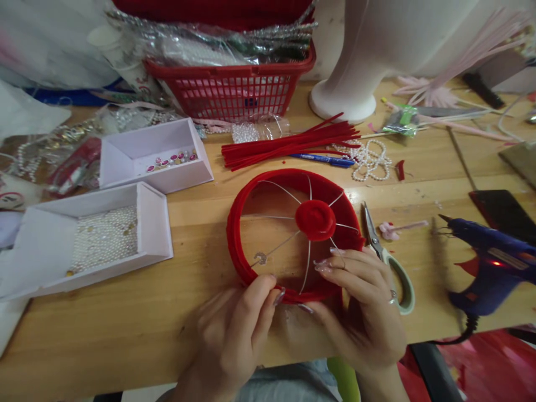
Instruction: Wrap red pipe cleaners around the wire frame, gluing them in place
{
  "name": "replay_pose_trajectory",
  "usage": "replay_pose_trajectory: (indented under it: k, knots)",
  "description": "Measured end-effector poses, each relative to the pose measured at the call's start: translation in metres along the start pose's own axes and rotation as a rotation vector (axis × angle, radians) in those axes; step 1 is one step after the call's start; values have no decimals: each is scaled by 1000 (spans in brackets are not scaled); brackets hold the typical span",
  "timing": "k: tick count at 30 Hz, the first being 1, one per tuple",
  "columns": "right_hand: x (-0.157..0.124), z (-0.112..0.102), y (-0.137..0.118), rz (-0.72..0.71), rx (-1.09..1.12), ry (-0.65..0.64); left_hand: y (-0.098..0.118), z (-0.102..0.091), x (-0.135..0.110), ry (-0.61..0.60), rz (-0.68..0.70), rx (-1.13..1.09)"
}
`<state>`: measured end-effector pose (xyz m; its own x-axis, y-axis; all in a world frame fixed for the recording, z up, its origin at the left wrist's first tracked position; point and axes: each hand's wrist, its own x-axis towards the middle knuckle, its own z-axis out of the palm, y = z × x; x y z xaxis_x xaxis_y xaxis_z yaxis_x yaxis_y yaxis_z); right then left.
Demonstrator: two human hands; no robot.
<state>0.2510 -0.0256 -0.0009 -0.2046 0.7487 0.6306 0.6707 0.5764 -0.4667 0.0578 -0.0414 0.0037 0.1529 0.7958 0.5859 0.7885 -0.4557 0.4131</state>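
Note:
A round red fuzzy hoop (235, 228) lies on the wooden table before me, with thin white wire spokes running to a coiled red disc (315, 220) in its middle. My left hand (234, 329) pinches the hoop's near rim between thumb and fingers. Around the near right rim my right hand (364, 307) is closed, thumb outside and fingertips inside. Beside that hand lie scissors (400, 279) with pale green handles. Beyond the hoop is a bundle of red pipe cleaners (288, 142) with a blue pen (322, 159) against it.
White boxes of pearl beads (154, 240) and pink gems (157, 148) stand at left. A red basket (230, 89) and a white mannequin stand (343, 100) are behind. On the right are a lit blue glue gun (486, 262), a pink flower (389, 230) and a pearl string (372, 162).

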Motion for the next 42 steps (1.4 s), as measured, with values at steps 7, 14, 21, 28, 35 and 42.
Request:
replay_pose_trajectory:
  k: [7, 14, 21, 28, 35, 42]
  knots:
    - [4, -3, -2, -22, -22, -38, 0, -6, 4, -59, 20, -8]
    - [2, 2, -2, -19, 18, 7, -3, -3, -7, -8, -47, -100]
    - [-2, 8, -3, -32, 29, 91, -6, -3, -14, 60, -40, -120]
    - [-5, 13, 0, -74, 48, 129, -7, 2, -16, 118, 10, -96]
    - [-9, 16, 2, -83, 47, 129, -13, -2, -12, 83, 77, -46]
    - [-11, 20, 0, -90, 1, 153, -24, -2, -3, 78, 45, -49]
